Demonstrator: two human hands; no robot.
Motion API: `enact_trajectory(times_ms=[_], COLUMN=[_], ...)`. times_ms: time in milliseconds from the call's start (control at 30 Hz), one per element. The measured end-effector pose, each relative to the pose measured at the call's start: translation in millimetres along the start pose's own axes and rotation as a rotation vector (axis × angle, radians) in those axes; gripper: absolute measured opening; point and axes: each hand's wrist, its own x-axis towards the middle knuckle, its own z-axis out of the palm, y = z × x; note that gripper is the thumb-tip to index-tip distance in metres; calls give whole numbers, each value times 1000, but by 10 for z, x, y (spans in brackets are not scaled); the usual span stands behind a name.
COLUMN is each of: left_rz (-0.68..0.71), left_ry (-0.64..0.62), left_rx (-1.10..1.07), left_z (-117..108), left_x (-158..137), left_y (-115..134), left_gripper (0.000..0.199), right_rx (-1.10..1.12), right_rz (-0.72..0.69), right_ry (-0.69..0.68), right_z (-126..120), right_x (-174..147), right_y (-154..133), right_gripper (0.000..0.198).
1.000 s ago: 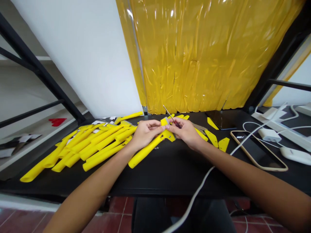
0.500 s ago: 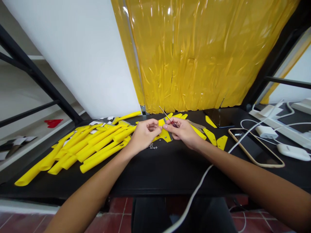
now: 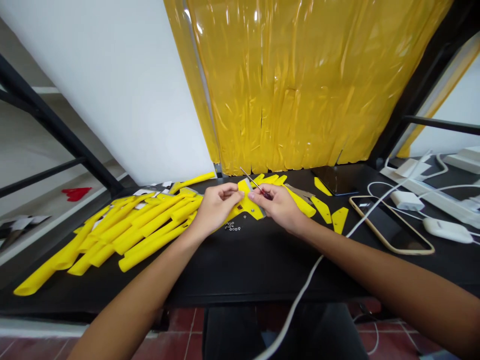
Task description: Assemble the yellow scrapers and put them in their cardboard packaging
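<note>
My left hand (image 3: 220, 204) is closed, thumb and fingertips pinched at the left edge of a flat yellow piece (image 3: 248, 201) with a small screw in it. My right hand (image 3: 281, 204) is closed around a screwdriver (image 3: 267, 194) with a dark red handle. Its thin metal shaft slants up and left, above the yellow piece. The right thumb rests near the piece's right side; whether it grips it too, I cannot tell. Several small metal nuts (image 3: 233, 228) lie on the black table just below the hands. Fingers hide part of the yellow piece.
Yellow tubular handles (image 3: 150, 220) are piled at left. Flat yellow pieces (image 3: 339, 220) lie to the right, before a dark tablet (image 3: 335, 181). Further right are a phone (image 3: 390, 225), a white charger (image 3: 407, 201) and a power strip (image 3: 446, 200). A white cable (image 3: 317, 270) crosses my right forearm.
The view has shifted slightly. My hands have drawn a little apart, and more of the yellow piece shows between them. The screwdriver stays in my right hand.
</note>
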Motion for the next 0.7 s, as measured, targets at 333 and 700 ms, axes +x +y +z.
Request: enact_trajectory(times_ms=[333,700], left_rz=[-57,-170], left_ry=[40,89], left_rx=[-77,-230], left_z=[37,33], left_x=[-32,-33], left_y=[34,57], left_gripper=[18,11], right_rx=[-51,81], right_rz=[-141,-10], right_ry=[12,-67], right_z=[49,68], right_x=[-37,-48], right_y=[55,-76], right_gripper=[29,31])
